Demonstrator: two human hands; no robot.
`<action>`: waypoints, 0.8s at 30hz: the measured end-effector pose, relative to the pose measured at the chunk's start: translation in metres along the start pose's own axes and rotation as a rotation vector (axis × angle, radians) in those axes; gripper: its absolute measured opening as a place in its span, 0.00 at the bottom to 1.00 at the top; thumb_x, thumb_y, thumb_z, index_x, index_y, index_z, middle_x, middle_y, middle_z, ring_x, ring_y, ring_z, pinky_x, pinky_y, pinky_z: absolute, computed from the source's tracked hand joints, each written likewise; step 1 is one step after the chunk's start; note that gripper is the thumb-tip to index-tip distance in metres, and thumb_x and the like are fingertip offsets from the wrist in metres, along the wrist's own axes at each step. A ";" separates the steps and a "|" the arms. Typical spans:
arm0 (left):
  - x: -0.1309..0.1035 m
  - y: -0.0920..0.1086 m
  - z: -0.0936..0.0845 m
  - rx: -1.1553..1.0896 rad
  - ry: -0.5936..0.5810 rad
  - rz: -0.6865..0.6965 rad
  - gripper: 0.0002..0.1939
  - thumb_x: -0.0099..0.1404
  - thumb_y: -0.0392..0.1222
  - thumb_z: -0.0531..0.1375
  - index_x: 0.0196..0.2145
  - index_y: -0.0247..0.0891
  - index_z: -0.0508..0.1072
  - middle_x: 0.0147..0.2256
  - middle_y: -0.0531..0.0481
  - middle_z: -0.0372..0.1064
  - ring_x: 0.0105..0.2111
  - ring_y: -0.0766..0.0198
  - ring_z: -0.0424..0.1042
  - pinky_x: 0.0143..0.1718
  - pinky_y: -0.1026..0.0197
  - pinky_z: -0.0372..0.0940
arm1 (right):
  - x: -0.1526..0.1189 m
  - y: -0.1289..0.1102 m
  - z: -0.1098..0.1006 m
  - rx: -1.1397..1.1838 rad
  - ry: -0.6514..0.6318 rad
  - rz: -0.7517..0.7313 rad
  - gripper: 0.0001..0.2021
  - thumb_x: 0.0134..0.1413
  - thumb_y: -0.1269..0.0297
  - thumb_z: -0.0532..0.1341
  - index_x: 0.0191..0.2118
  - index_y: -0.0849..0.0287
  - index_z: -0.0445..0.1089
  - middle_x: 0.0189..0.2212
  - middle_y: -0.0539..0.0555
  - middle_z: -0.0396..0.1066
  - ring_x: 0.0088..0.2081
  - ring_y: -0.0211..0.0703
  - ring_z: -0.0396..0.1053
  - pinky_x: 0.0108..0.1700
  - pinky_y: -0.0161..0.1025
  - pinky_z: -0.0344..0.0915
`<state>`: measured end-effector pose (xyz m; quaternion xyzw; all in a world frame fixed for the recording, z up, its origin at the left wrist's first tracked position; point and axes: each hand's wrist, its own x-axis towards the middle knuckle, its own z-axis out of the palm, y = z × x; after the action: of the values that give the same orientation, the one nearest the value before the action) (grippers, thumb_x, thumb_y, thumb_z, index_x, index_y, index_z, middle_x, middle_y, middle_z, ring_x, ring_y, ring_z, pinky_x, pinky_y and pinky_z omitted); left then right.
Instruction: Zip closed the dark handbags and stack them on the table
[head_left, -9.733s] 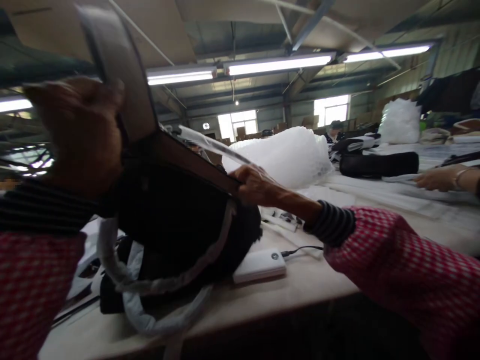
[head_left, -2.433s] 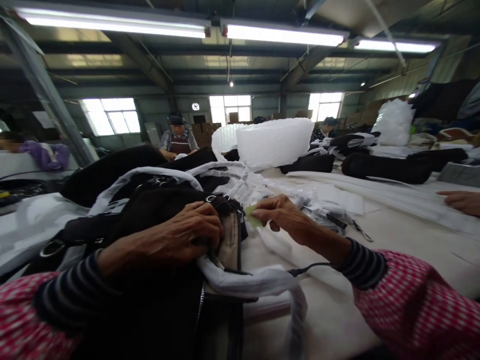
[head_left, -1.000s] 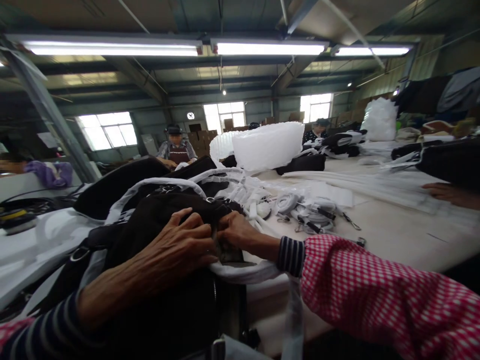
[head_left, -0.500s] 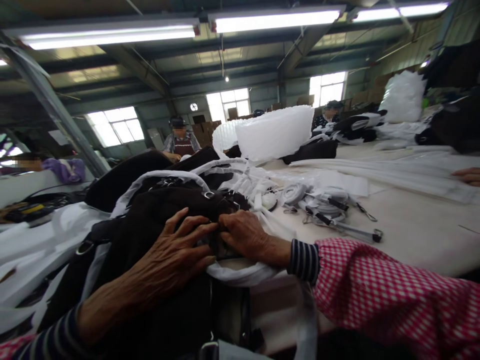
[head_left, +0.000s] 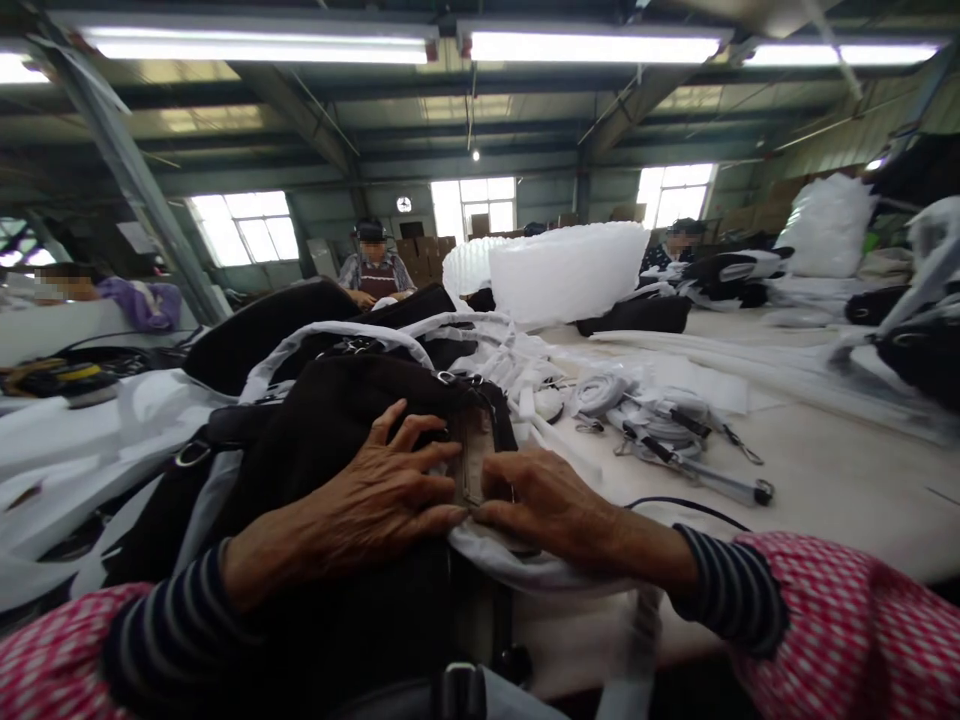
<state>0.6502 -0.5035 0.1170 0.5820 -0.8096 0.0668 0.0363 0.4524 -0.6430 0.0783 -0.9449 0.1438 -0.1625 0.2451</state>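
Observation:
A black bag (head_left: 337,400) lies in front of me, its handle wrapped in white covering (head_left: 330,330). Beige lining (head_left: 474,450) shows in a zippered opening on the bag's right side. My left hand (head_left: 390,485) rests on the black fabric with fingers spread, their tips at the left edge of that opening. My right hand (head_left: 551,500) is closed in a pinch at the opening's right edge; exactly what lies between thumb and fingers is hidden. Below both hands runs a white-wrapped strap (head_left: 517,570).
Coiled wrapped straps with metal clips (head_left: 667,420) lie on the pale table (head_left: 817,500) to the right. Behind them stand white air-cushion packaging (head_left: 570,275) and more black bags. A co-worker (head_left: 373,270) sits across the table. White wrapping (head_left: 112,450) covers the left side.
My right hand has shifted right and down, and the beige-lined opening now shows between my hands. The view has turned slightly. Another person's hand at the right edge is gone; a wrapped dark bag appears there.

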 end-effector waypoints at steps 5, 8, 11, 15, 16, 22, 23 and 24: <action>0.002 0.005 -0.012 -0.076 -0.087 -0.027 0.15 0.75 0.58 0.55 0.45 0.58 0.81 0.62 0.55 0.66 0.68 0.46 0.51 0.68 0.24 0.29 | 0.000 -0.012 0.003 -0.293 -0.078 0.033 0.08 0.68 0.63 0.60 0.42 0.63 0.74 0.37 0.58 0.76 0.39 0.46 0.71 0.36 0.40 0.52; 0.003 0.005 -0.011 -0.081 -0.094 -0.044 0.15 0.75 0.59 0.55 0.44 0.59 0.81 0.63 0.57 0.66 0.69 0.48 0.50 0.69 0.26 0.29 | 0.007 -0.018 0.001 -0.361 -0.122 -0.021 0.10 0.68 0.64 0.60 0.48 0.64 0.73 0.40 0.60 0.78 0.39 0.48 0.73 0.35 0.40 0.54; 0.003 0.003 -0.006 -0.080 -0.076 -0.059 0.16 0.75 0.59 0.55 0.44 0.58 0.82 0.63 0.56 0.67 0.69 0.48 0.50 0.70 0.28 0.29 | 0.011 -0.026 -0.002 -0.413 -0.185 -0.052 0.11 0.67 0.64 0.60 0.47 0.65 0.74 0.41 0.62 0.79 0.38 0.49 0.75 0.33 0.40 0.55; 0.002 0.001 -0.001 -0.069 -0.045 -0.090 0.16 0.74 0.60 0.56 0.43 0.56 0.82 0.63 0.56 0.67 0.69 0.48 0.49 0.70 0.29 0.27 | 0.012 -0.027 0.002 -0.472 -0.146 -0.117 0.09 0.64 0.63 0.62 0.41 0.65 0.74 0.36 0.62 0.79 0.34 0.51 0.76 0.29 0.41 0.54; 0.002 0.000 -0.001 -0.072 -0.044 -0.095 0.16 0.74 0.60 0.56 0.43 0.56 0.82 0.63 0.57 0.68 0.69 0.48 0.50 0.70 0.29 0.27 | 0.010 -0.025 0.003 -0.491 -0.118 -0.168 0.09 0.65 0.65 0.61 0.42 0.65 0.73 0.36 0.61 0.79 0.33 0.50 0.76 0.28 0.41 0.53; 0.003 -0.002 0.003 -0.026 -0.020 -0.092 0.13 0.75 0.58 0.55 0.45 0.58 0.79 0.61 0.61 0.70 0.67 0.52 0.52 0.70 0.35 0.29 | 0.008 -0.010 0.005 -0.573 -0.032 -0.385 0.04 0.69 0.71 0.56 0.41 0.63 0.68 0.32 0.55 0.76 0.28 0.45 0.73 0.25 0.41 0.53; 0.004 -0.003 0.005 -0.003 0.000 -0.081 0.12 0.75 0.56 0.56 0.45 0.58 0.79 0.60 0.61 0.71 0.67 0.52 0.53 0.69 0.35 0.30 | 0.014 -0.007 0.005 -0.591 0.006 -0.388 0.04 0.69 0.71 0.56 0.40 0.62 0.68 0.32 0.55 0.76 0.28 0.45 0.73 0.25 0.41 0.52; 0.005 -0.004 0.006 0.020 0.027 -0.069 0.11 0.75 0.55 0.57 0.43 0.57 0.79 0.59 0.61 0.72 0.66 0.52 0.55 0.69 0.36 0.31 | 0.021 -0.003 0.004 -0.612 0.055 -0.377 0.04 0.68 0.72 0.55 0.41 0.62 0.67 0.32 0.55 0.76 0.28 0.46 0.74 0.24 0.41 0.53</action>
<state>0.6528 -0.5104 0.1120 0.6090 -0.7877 0.0816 0.0436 0.4740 -0.6460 0.0814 -0.9797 0.0154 -0.1796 -0.0872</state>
